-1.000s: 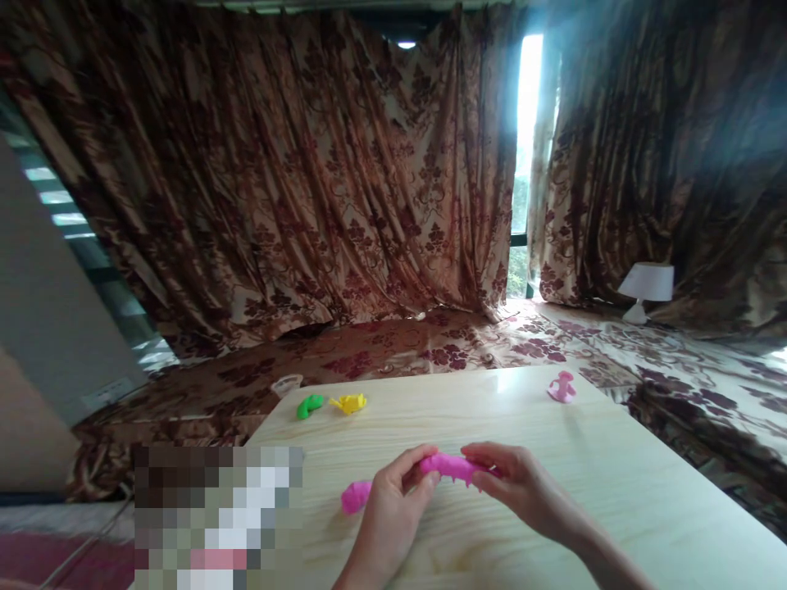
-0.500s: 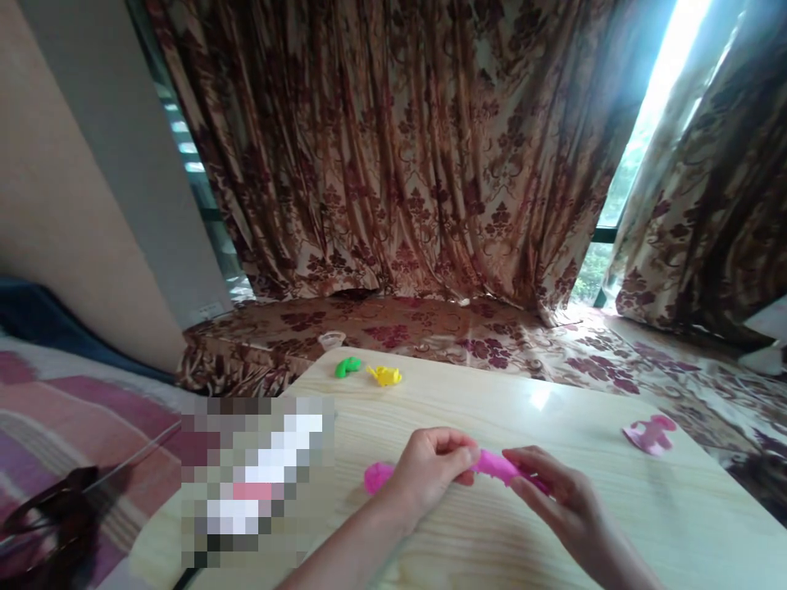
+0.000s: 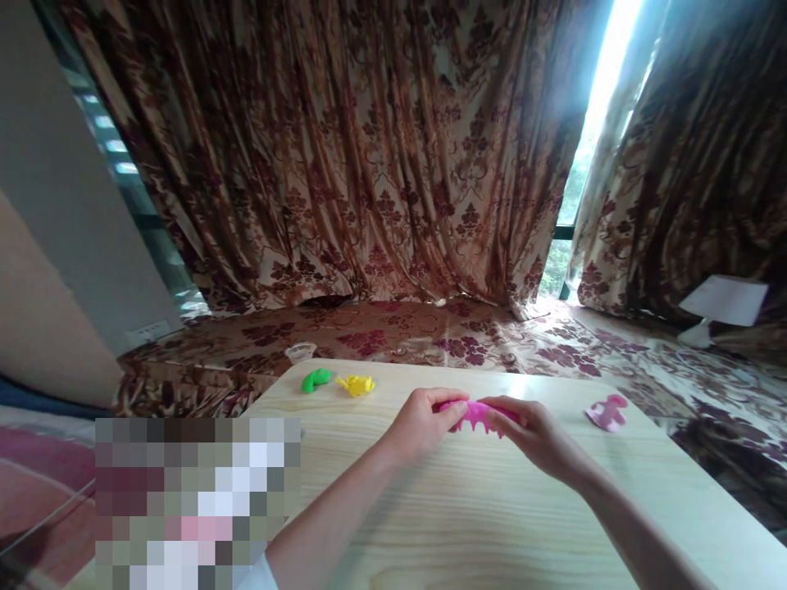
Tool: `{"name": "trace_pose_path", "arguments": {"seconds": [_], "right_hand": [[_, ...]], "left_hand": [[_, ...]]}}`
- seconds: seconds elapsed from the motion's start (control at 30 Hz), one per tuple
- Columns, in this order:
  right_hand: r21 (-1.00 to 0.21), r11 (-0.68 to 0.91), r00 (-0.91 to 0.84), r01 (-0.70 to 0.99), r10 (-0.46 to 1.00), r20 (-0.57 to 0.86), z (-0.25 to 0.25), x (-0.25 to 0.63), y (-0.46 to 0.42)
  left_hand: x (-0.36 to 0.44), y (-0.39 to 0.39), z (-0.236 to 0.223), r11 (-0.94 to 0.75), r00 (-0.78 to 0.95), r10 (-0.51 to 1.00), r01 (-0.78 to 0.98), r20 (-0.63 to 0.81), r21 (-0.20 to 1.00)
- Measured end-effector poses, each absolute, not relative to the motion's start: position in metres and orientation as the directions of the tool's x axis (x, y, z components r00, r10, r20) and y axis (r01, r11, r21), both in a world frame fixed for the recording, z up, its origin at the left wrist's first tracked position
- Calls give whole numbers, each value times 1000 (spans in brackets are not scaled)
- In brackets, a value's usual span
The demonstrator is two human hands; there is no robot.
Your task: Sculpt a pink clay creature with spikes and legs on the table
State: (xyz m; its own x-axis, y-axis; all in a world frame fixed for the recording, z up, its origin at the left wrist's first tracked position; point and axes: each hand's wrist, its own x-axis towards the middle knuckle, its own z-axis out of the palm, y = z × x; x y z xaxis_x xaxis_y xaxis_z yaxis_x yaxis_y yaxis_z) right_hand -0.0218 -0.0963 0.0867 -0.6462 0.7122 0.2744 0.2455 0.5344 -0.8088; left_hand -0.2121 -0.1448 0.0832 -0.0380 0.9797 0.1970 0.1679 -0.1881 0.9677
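A stretched strip of bright pink clay point(image 3: 475, 413) hangs between my two hands above a light wooden table point(image 3: 467, 524). My left hand point(image 3: 421, 424) pinches its left end with closed fingers. My right hand point(image 3: 534, 433) pinches the right end the same way. The strip has a ragged lower edge. Both hands sit near the middle of the table, lifted a little off the wood.
A green clay piece point(image 3: 316, 379) and a yellow clay piece point(image 3: 356, 384) lie at the table's far left. A pale pink shape point(image 3: 607, 412) lies at the right. A small clear cup point(image 3: 300, 353) stands just beyond the table's edge. Patterned curtains point(image 3: 381, 156) hang behind, a white lamp point(image 3: 719, 307) far right.
The view has swung and the hands have risen toward the table's middle. The pink clay between them is pulled thinner. The pink lump beside my left hand is no longer seen.
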Motion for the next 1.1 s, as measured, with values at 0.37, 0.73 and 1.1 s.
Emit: {"name": "trace_pose_path", "arguments": {"seconds": [0.37, 0.73, 1.1], "right_hand": [[-901, 422, -494, 98, 807, 325, 60, -31, -101], [-897, 396, -441, 197, 853, 280, 55, -27, -98], [-852, 502, -462, 150, 797, 389, 59, -28, -103]], "left_hand": [[-204, -139, 60, -164, -197, 964, 77, 177, 983], [-204, -142, 60, -124, -220, 965, 87, 140, 989], [-200, -147, 60, -71, -168, 982, 80, 84, 994]]}}
